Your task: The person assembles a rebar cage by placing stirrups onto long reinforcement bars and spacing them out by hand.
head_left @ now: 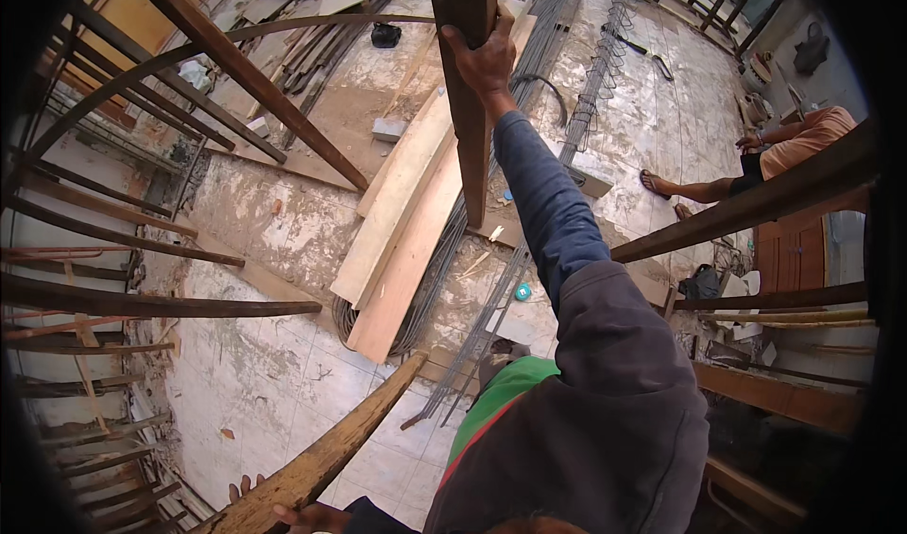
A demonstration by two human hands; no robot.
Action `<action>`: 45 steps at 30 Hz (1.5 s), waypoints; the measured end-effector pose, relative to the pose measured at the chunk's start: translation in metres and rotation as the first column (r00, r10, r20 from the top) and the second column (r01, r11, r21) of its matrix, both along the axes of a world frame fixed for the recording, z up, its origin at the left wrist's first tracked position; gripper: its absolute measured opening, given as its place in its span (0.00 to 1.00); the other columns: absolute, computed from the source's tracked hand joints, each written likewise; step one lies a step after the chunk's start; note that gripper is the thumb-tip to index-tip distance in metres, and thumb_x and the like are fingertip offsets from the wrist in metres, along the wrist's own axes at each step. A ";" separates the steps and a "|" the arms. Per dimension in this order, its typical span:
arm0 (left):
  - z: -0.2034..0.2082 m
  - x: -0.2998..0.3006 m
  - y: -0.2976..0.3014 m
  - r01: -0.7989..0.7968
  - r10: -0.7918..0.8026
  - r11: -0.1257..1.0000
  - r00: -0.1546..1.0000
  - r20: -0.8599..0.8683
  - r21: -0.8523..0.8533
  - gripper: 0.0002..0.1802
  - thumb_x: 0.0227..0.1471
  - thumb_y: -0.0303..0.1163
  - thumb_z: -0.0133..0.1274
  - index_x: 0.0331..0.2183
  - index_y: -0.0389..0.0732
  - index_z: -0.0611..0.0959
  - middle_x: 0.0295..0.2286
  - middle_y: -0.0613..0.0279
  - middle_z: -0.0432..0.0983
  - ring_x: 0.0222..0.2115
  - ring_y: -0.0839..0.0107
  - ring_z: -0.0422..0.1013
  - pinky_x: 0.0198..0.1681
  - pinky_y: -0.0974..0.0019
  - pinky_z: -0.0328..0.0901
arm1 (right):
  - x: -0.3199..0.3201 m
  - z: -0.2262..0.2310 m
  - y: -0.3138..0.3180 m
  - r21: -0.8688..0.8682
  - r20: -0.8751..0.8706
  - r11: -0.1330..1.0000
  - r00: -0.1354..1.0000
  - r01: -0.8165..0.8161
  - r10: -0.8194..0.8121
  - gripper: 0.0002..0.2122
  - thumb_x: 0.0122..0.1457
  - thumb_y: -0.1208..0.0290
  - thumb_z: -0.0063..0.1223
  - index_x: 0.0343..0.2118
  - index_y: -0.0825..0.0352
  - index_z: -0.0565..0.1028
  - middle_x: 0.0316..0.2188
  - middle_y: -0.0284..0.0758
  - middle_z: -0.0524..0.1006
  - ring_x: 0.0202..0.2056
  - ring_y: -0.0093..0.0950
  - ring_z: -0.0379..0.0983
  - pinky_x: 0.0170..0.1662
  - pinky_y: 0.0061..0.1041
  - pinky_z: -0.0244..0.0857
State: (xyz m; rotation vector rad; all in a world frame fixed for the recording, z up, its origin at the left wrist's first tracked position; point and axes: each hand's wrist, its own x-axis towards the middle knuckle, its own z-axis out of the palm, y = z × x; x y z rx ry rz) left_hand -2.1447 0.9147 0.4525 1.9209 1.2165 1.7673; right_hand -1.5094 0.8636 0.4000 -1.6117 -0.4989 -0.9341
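My right arm, in a blue sleeve under a dark grey garment, stretches up to an upright dark wooden post [465,137]. My right hand [486,60] is closed around it near the top of the view, thumb on the left side and fingers on the right. At the lower left edge, my left hand [316,517] grips a rough brown wooden pole [326,435], with fingertips showing past its far side. The pole slants up to the right and ends over the tiled floor. Much of my left arm is out of view.
Pale planks [402,237] lie on bundled steel rods below the post. A tape measure [522,292] and a grey block [387,130] are on the floor. Slanting timber props [746,199] stand on both sides. Another person [803,147] sits at right. Rebar cages [597,81] lie farther off.
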 end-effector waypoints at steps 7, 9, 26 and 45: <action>-0.015 -0.021 0.003 0.171 -0.172 0.985 0.983 0.071 0.023 0.36 0.50 0.36 0.52 0.54 0.27 0.59 0.49 0.43 0.67 0.44 0.54 0.69 0.45 0.56 0.70 | -0.043 -0.019 -0.006 -0.125 0.045 0.977 0.985 0.172 -0.168 0.41 0.51 0.54 0.61 0.60 0.70 0.53 0.51 0.53 0.65 0.53 0.48 0.64 0.53 0.40 0.60; -0.017 -0.031 0.010 0.263 -0.265 0.964 0.959 0.103 0.033 0.36 0.49 0.28 0.54 0.56 0.28 0.57 0.50 0.41 0.66 0.46 0.54 0.69 0.48 0.57 0.69 | -0.093 -0.065 -0.011 -0.184 -0.040 0.952 0.966 0.245 -0.256 0.40 0.52 0.56 0.60 0.60 0.71 0.53 0.53 0.52 0.63 0.55 0.48 0.60 0.57 0.41 0.55; -0.016 -0.047 0.033 0.756 -0.807 0.588 0.573 0.141 0.287 0.47 0.44 0.33 0.66 0.52 0.25 0.51 0.44 0.42 0.58 0.44 0.56 0.66 0.49 0.61 0.68 | -0.899 -0.382 -0.169 -0.589 -0.808 0.214 0.560 -0.779 -0.185 0.18 0.50 0.56 0.55 0.42 0.60 0.76 0.38 0.39 0.77 0.43 0.39 0.73 0.48 0.42 0.61; -0.437 -0.189 -0.020 0.972 -0.922 0.123 0.037 -0.386 -0.200 0.26 0.48 0.23 0.57 0.51 0.37 0.72 0.44 0.46 0.72 0.47 0.52 0.69 0.50 0.57 0.63 | -0.997 -0.655 -0.181 -0.123 -0.992 0.937 0.049 -0.327 -0.113 0.20 0.58 0.56 0.51 0.41 0.71 0.75 0.36 0.49 0.78 0.39 0.45 0.74 0.44 0.37 0.66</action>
